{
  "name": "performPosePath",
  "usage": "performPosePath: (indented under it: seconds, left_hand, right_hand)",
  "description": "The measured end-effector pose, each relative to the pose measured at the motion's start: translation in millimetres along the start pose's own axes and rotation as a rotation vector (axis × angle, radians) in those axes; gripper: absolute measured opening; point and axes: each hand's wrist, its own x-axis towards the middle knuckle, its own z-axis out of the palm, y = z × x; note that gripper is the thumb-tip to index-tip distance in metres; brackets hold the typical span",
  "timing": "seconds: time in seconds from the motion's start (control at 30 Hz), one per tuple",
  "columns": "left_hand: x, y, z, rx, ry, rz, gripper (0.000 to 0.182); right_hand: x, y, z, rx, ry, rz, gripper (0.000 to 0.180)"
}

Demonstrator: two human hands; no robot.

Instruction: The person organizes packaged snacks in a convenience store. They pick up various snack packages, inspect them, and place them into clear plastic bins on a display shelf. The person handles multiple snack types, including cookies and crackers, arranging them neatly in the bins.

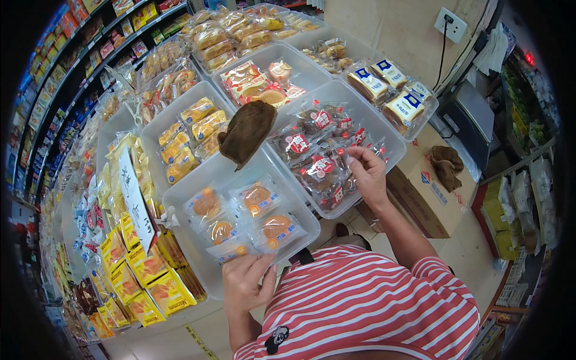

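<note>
In front of me stands a translucent plastic bin (180,225) with several clear-wrapped round golden cakes (274,227). My left hand (249,279) is at its near rim, fingers curled, close to the nearest wrapped cake (231,250); whether it grips the rim or a wrapper is not clear. Over the right side of another bin (391,155), my right hand (369,173) has thumb and forefinger bent at the clear wrappers of dark brown cakes (315,173) with red labels. Its grip on a wrapper cannot be made out. A brown cloth (249,132) lies across the rims where the bins meet.
Yellow snack packets (150,265) and a handwritten card (135,198) are at left. Behind are bins of wrapped rolls (193,135) and sliced bread (402,105). A cardboard box (432,189) bearing another brown cloth (445,166) stands right. Stocked shelves (99,58) line the far left.
</note>
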Motion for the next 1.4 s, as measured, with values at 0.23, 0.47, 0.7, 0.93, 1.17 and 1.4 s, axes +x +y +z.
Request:
performPosePath:
  seconds: [0.23,0.47,0.7,0.93,1.17,1.4]
  left_hand:
    - [72,20,68,-0.050,-0.022,-0.139,0.020]
    - [199,-29,152,0.071,0.065,-0.449,0.028]
    - [249,-84,183,-0.717,0.257,-1.145,0.022]
    - [265,-131,197,-0.803,0.411,-1.292,0.015]
    - [260,-99,207,-0.323,0.563,-0.917,0.005]
    - [233,-30,192,-0.187,0.724,-0.479,0.008]
  right_hand:
    - [64,-4,-39,0.251,-0.009,-0.004,0.017]
    - [135,3,-46,0.462,-0.067,-0.121,0.019]
    - [167,29,-43,0.612,-0.020,-0.077,0.020]
    - [176,55,-40,0.620,0.018,-0.059,0.021]
    - [182,65,-39,0.454,0.048,-0.161,0.021]
    - [181,65,-38,0.323,0.070,-0.242,0.019]
